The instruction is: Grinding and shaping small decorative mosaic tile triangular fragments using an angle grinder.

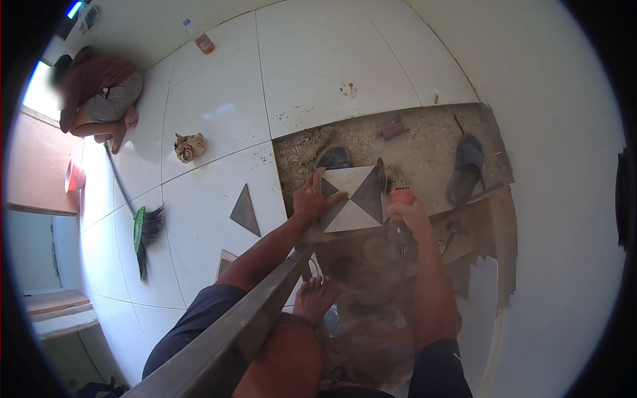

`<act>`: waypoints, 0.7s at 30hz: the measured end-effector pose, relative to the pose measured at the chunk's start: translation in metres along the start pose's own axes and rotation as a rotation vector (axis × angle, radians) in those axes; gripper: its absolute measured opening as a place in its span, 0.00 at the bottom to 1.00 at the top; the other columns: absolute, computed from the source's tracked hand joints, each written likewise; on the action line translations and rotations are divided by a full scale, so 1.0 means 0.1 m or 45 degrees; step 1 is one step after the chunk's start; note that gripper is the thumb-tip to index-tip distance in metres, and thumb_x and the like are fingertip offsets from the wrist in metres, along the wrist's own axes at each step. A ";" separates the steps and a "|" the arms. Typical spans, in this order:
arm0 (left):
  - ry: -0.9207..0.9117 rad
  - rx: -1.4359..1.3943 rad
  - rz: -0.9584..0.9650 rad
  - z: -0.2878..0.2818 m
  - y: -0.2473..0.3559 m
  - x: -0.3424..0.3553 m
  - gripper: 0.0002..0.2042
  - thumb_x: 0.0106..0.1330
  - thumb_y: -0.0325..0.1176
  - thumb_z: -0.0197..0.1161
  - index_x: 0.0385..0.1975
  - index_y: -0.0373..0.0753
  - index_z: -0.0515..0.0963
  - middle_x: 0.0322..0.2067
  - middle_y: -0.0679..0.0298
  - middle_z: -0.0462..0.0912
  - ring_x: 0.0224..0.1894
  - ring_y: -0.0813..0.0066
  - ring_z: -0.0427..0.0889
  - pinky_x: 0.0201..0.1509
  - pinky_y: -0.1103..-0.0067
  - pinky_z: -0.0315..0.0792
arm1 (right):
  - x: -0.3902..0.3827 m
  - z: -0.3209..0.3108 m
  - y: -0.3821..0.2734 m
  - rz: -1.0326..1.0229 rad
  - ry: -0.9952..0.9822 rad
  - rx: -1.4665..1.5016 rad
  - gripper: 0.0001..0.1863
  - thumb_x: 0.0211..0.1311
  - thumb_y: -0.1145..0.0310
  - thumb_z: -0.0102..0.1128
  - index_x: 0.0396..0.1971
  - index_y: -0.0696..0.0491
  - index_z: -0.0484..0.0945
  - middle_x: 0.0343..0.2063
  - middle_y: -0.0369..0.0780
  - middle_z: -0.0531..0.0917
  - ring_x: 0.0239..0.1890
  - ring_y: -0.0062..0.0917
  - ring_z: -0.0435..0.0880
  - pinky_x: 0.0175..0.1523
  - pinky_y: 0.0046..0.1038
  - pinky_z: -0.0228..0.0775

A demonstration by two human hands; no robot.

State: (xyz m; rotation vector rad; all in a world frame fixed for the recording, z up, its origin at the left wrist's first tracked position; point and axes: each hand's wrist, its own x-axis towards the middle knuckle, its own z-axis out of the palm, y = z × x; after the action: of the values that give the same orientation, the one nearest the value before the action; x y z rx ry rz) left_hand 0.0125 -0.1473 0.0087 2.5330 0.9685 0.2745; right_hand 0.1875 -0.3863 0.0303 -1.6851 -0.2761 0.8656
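Seen from the head camera, the left hand (pixel 314 199) lies flat with fingers (pixel 332 197) spread on the left part of a square tile (pixel 355 199) patterned in dark grey and white triangles, pressing it down rather than gripping it. The tile sits on a rough, dusty patch of bare floor bed (pixel 424 142) where the white floor tiles (pixel 219 113) are missing, in the middle of the scene. The right hand (pixel 410 213) is closed around the orange body of an angle grinder (pixel 397 188), whose disc (pixel 381 175) stands at the tile's right edge, near its far corner. Two dark sandals lie on the bare patch: one (pixel 333 158) just beyond the tile, the other (pixel 466 169) well to the right. A bare foot (pixel 316 295) rests near the person, below the tile, and a long metal bar (pixel 225 338) crosses the near foreground. On the white tiles to the left lie a cut dark triangular tile piece (pixel 245 212), a crumpled cloth (pixel 189 146) and a green-headed broom (pixel 142 229). Far left, another person (pixel 99 99) sits on the floor by the wall, with a plastic bottle (pixel 200 38) farther away.
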 end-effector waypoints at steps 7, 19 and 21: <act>-0.010 -0.018 0.016 -0.05 0.07 -0.01 0.48 0.54 0.73 0.65 0.69 0.46 0.62 0.59 0.52 0.76 0.58 0.55 0.81 0.57 0.64 0.77 | 0.04 -0.03 0.00 0.025 -0.001 -0.028 0.18 0.48 0.67 0.72 0.39 0.57 0.80 0.28 0.37 0.83 0.26 0.23 0.83 0.34 0.29 0.77; 0.060 -0.079 0.050 0.04 0.03 -0.02 0.48 0.53 0.71 0.67 0.68 0.46 0.64 0.59 0.51 0.76 0.56 0.52 0.82 0.56 0.61 0.78 | -0.01 -0.04 -0.01 0.022 -0.012 0.026 0.20 0.47 0.66 0.73 0.40 0.57 0.80 0.28 0.37 0.83 0.28 0.24 0.84 0.34 0.29 0.77; 0.060 -0.093 0.049 0.02 0.07 -0.03 0.46 0.53 0.68 0.69 0.67 0.46 0.64 0.58 0.51 0.77 0.56 0.52 0.82 0.56 0.62 0.78 | -0.03 -0.09 0.01 0.027 0.003 -0.016 0.20 0.47 0.66 0.73 0.40 0.57 0.80 0.28 0.37 0.83 0.28 0.24 0.84 0.35 0.29 0.77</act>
State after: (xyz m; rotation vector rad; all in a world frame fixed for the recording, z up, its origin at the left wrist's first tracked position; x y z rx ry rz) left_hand 0.0150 -0.1539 0.0101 2.4913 0.9108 0.3757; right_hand 0.1916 -0.3947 0.0314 -1.7033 -0.2628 0.8793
